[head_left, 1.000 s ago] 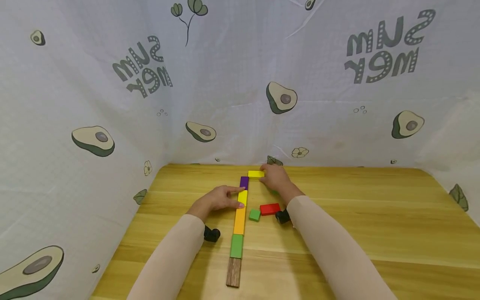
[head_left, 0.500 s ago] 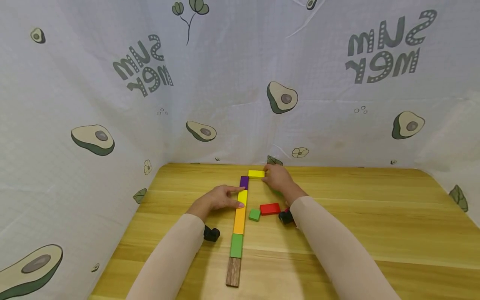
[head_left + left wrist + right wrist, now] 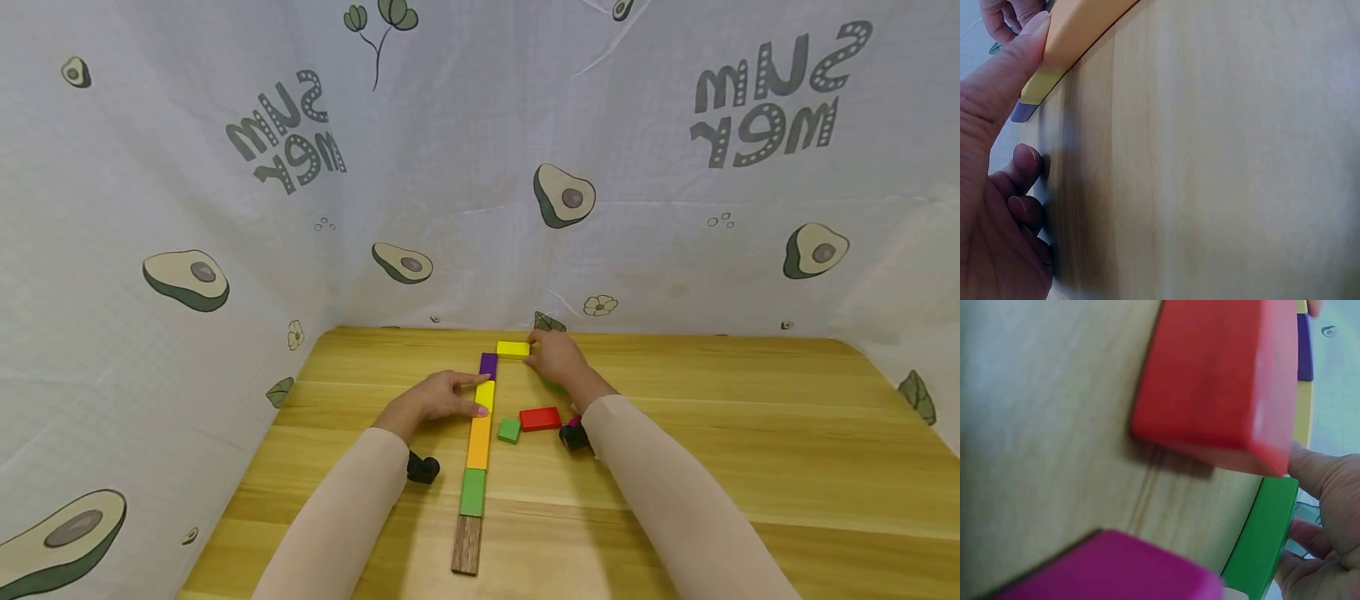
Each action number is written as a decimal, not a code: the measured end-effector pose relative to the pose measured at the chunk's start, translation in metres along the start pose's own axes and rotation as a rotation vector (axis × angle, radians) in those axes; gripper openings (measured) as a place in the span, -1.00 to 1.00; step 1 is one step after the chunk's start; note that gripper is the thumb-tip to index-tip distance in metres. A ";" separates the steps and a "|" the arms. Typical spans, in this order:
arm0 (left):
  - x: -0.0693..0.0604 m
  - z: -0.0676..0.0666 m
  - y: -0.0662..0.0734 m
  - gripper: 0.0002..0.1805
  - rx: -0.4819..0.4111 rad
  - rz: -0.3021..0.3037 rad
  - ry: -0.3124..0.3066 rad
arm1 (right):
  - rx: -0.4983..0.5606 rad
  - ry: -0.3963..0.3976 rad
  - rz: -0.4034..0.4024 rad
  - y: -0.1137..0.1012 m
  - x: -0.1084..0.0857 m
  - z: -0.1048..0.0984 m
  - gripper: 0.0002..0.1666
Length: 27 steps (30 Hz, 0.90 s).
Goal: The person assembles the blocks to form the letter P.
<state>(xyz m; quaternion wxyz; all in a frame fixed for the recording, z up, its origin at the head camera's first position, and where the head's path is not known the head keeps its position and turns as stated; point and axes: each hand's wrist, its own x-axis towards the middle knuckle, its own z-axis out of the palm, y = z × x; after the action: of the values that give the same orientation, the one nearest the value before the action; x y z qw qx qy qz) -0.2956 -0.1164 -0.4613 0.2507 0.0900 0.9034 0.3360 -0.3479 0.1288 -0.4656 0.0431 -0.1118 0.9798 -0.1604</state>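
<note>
A row of flat blocks runs away from me in the head view: brown wood-grain block (image 3: 467, 545), green block (image 3: 473, 492), orange block (image 3: 478, 442), yellow block (image 3: 485, 396), purple block (image 3: 488, 365). My left hand (image 3: 437, 396) touches this row with thumb and index finger spread, the thumb near the orange-yellow joint and the index finger by the purple block. At the far end, another yellow block (image 3: 512, 350) lies crosswise, just right of the purple one. My right hand (image 3: 557, 357) pinches its right end between thumb and index finger.
Right of the row lie a small green block (image 3: 509, 431) and a red block (image 3: 540, 419). A magenta block (image 3: 1116, 572) and a longer green block (image 3: 1263, 537) sit under my right wrist. White patterned cloth (image 3: 465, 167) hangs behind the wooden table (image 3: 750, 433).
My right hand has slid slightly to the right, uncovering a little more of the crosswise yellow block. The left hand and the row stay in place.
</note>
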 end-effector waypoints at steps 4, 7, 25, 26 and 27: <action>0.000 0.000 0.000 -0.20 0.000 0.005 0.000 | 0.020 0.001 0.013 0.001 -0.002 -0.001 -0.48; 0.001 0.001 0.000 -0.21 0.006 0.008 -0.002 | 0.077 -0.003 0.021 0.003 -0.004 -0.003 -0.40; 0.001 0.002 -0.002 -0.21 0.019 0.039 -0.003 | 0.038 -0.305 0.020 0.051 -0.055 -0.052 -0.46; 0.000 0.002 -0.002 -0.22 0.016 0.038 -0.002 | 0.033 -0.310 0.019 0.052 -0.055 -0.050 -0.48; 0.000 0.002 -0.001 -0.22 0.013 0.038 -0.003 | 0.036 -0.308 0.014 0.053 -0.056 -0.049 -0.50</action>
<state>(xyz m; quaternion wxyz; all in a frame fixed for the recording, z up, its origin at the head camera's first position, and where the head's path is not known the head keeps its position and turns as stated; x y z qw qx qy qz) -0.2948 -0.1163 -0.4636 0.2449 0.1096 0.9034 0.3346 -0.3105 0.2053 -0.4342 0.1959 -0.1274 0.9593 -0.1587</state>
